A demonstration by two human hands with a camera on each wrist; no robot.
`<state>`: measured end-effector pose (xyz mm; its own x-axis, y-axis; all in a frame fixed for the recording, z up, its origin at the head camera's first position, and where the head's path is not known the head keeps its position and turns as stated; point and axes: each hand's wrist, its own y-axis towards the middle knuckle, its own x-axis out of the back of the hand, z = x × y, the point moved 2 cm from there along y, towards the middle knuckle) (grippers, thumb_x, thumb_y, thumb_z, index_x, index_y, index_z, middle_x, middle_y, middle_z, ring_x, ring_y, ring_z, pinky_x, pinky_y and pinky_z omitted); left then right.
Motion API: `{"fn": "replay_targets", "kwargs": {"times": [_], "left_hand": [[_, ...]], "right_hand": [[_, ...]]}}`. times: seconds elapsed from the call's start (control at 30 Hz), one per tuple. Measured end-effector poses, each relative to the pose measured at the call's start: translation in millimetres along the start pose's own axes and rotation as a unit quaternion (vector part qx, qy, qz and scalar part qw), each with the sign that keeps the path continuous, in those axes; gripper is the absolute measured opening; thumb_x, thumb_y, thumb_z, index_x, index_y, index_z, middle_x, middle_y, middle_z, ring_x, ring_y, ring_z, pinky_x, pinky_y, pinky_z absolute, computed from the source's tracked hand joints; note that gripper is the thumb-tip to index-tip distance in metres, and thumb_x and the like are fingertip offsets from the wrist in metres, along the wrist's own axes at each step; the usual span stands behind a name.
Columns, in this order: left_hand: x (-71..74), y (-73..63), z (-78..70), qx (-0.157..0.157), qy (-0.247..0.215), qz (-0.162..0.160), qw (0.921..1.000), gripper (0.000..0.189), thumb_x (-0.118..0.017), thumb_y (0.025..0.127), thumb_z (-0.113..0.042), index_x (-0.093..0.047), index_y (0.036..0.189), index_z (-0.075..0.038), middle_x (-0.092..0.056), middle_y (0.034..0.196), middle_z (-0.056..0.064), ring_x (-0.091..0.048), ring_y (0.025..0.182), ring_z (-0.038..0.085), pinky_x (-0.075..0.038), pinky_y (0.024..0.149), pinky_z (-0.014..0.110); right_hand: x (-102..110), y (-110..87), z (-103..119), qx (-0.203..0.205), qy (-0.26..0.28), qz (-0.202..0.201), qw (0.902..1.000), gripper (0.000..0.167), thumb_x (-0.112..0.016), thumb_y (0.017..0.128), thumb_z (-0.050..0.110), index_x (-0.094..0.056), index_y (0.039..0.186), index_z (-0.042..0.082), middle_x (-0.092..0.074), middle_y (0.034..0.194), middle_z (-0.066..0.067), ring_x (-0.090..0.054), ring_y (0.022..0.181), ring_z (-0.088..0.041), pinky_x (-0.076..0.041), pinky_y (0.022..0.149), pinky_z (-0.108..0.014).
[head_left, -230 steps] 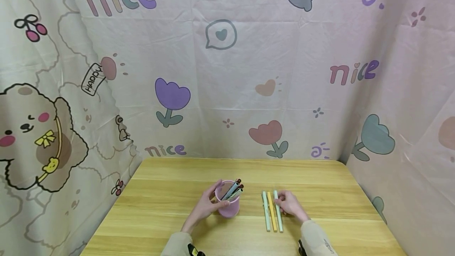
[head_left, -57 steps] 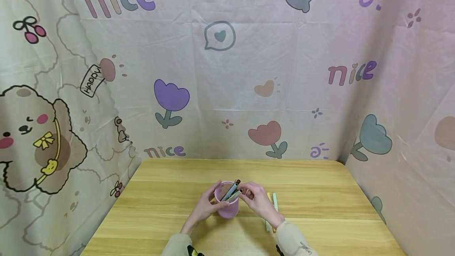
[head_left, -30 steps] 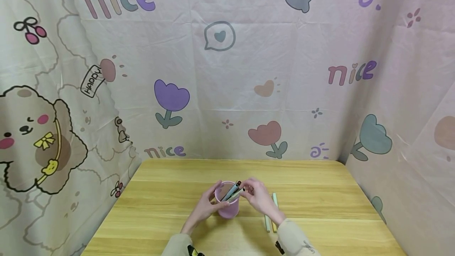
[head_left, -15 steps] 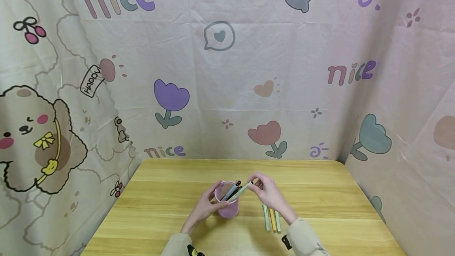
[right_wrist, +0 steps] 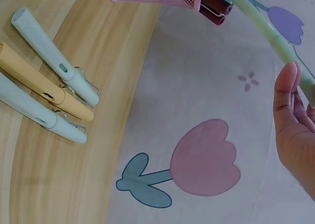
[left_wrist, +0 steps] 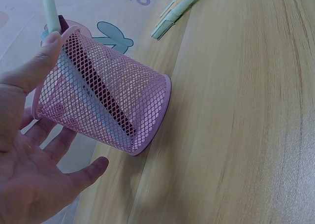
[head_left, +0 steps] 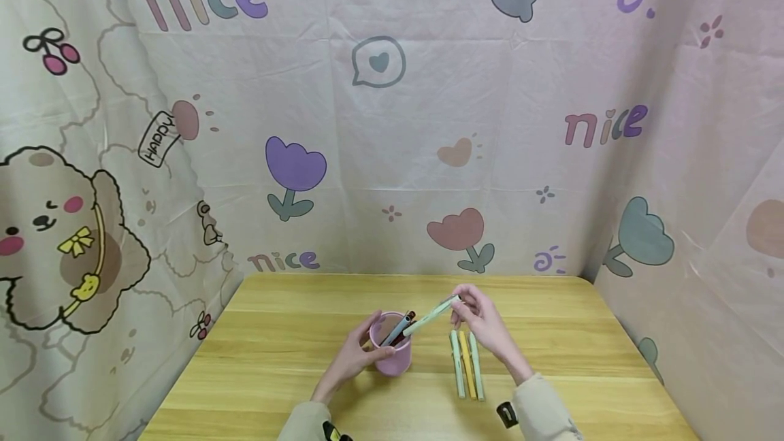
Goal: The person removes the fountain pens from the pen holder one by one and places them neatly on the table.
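Observation:
My left hand (head_left: 352,359) holds a pink mesh pen cup (head_left: 395,363), with the thumb on the near side of its rim and fingers around the far side. In the left wrist view the cup (left_wrist: 108,86) leans, and dark red and light blue pens show through its mesh. My right hand (head_left: 484,322) pinches a mint-green pen (head_left: 431,316) by its upper end. That pen slants up to the right, its lower end at the cup's mouth. A blue pen (head_left: 397,329) and dark red pens (right_wrist: 212,15) stick out of the cup.
On the wooden table (head_left: 294,332), right of the cup, three pens lie side by side: a mint one (head_left: 458,366), a yellow one (head_left: 468,366) and another mint one (head_left: 477,367). A printed cloth (head_left: 392,155) hangs behind the table.
My right hand left the row of pens for the cup, took hold of the mint-green pen and drew it up and rightward, mostly out. The left hand kept its hold on the cup.

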<state>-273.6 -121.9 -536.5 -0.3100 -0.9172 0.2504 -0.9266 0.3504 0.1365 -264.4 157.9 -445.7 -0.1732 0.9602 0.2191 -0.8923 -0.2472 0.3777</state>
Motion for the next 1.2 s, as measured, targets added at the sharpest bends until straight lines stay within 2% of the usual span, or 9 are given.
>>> {"fn": "replay_targets", "kwargs": {"times": [0.1, 0.2, 0.33, 0.47, 0.63, 0.9, 1.03, 1.2], "left_hand": [[-0.1, 0.4, 0.0, 0.002, -0.002, 0.000, 1.0000, 0.088, -0.079, 0.087, -0.014, -0.028, 0.157, 0.001, -0.028, 0.161, 0.030, -0.035, 0.143, 0.055, -0.037, 0.113, 0.070], [0.2, 0.8, 0.3, 0.002, -0.003, 0.001, 1.0000, 0.088, -0.079, 0.087, -0.015, -0.027, 0.157, 0.001, -0.028, 0.161, 0.031, -0.035, 0.143, 0.055, -0.037, 0.113, 0.070], [0.3, 1.2, 1.7, -0.004, -0.002, 0.003, 1.0000, 0.089, -0.079, 0.087, -0.015, -0.027, 0.157, 0.002, -0.028, 0.161, 0.031, -0.035, 0.143, 0.055, -0.037, 0.113, 0.070], [0.1, 0.8, 1.7, -0.005, -0.002, 0.004, 1.0000, 0.089, -0.079, 0.087, -0.015, -0.027, 0.157, 0.002, -0.029, 0.160, 0.031, -0.036, 0.143, 0.055, -0.038, 0.113, 0.069], [0.2, 1.0, 1.7, -0.008, -0.005, 0.003, 1.0000, 0.089, -0.079, 0.087, -0.013, -0.027, 0.156, 0.003, -0.030, 0.159, 0.032, -0.037, 0.142, 0.055, -0.039, 0.113, 0.068], [-0.1, 1.2, 3.1, -0.004, -0.001, 0.002, 1.0000, 0.090, -0.080, 0.087, -0.017, -0.026, 0.157, 0.002, -0.029, 0.160, 0.032, -0.035, 0.143, 0.055, -0.037, 0.114, 0.068], [0.2, 0.8, 3.8, -0.004, 0.000, 0.001, 1.0000, 0.090, -0.080, 0.087, -0.018, -0.027, 0.157, 0.001, -0.028, 0.160, 0.032, -0.035, 0.143, 0.055, -0.037, 0.114, 0.068], [0.1, 0.6, 3.1, -0.005, -0.003, 0.003, 1.0000, 0.090, -0.080, 0.087, -0.017, -0.026, 0.157, 0.002, -0.028, 0.160, 0.032, -0.035, 0.143, 0.056, -0.038, 0.114, 0.068]], "right_hand": [[7, -0.5, -1, 0.005, 0.035, -0.016, 0.9992, 0.021, -0.050, 0.104, 0.004, -0.049, 0.115, -0.014, -0.068, 0.105, -0.031, -0.067, 0.074, -0.009, -0.064, 0.068, -0.027], [13, -0.8, -4, 0.014, 0.070, -0.038, 0.9967, 0.025, -0.049, 0.105, 0.005, -0.045, 0.117, -0.017, -0.073, 0.106, -0.018, -0.069, 0.076, -0.009, -0.064, 0.070, -0.026], [19, -2.2, -7, 0.015, 0.107, -0.070, 0.9917, 0.021, -0.050, 0.105, 0.006, -0.045, 0.116, -0.011, -0.074, 0.102, 0.003, -0.069, 0.074, -0.009, -0.063, 0.068, -0.024], [24, -3.6, -10, -0.003, 0.138, -0.102, 0.9852, 0.013, -0.052, 0.103, 0.003, -0.048, 0.115, 0.000, -0.074, 0.098, 0.002, -0.069, 0.071, -0.009, -0.063, 0.067, -0.023], [31, -5.2, -12, -0.023, 0.148, -0.138, 0.9791, 0.019, -0.058, 0.098, -0.003, -0.051, 0.114, 0.004, -0.074, 0.095, 0.001, -0.068, 0.069, -0.008, -0.063, 0.066, -0.022], [43, -6.8, -17, -0.064, 0.153, -0.153, 0.9743, 0.032, -0.065, 0.090, -0.009, -0.057, 0.113, 0.012, -0.073, 0.097, 0.005, -0.069, 0.076, -0.006, -0.061, 0.069, -0.019], [48, -8.1, -20, -0.080, 0.163, -0.167, 0.9692, 0.032, -0.066, 0.088, -0.010, -0.064, 0.106, 0.017, -0.073, 0.094, 0.009, -0.068, 0.080, -0.004, -0.058, 0.067, -0.017], [52, -10.1, -24, -0.097, 0.154, -0.175, 0.9675, 0.026, -0.067, 0.090, -0.007, -0.070, 0.099, 0.017, -0.072, 0.096, 0.011, -0.067, 0.082, -0.004, -0.055, 0.066, -0.015]]}}
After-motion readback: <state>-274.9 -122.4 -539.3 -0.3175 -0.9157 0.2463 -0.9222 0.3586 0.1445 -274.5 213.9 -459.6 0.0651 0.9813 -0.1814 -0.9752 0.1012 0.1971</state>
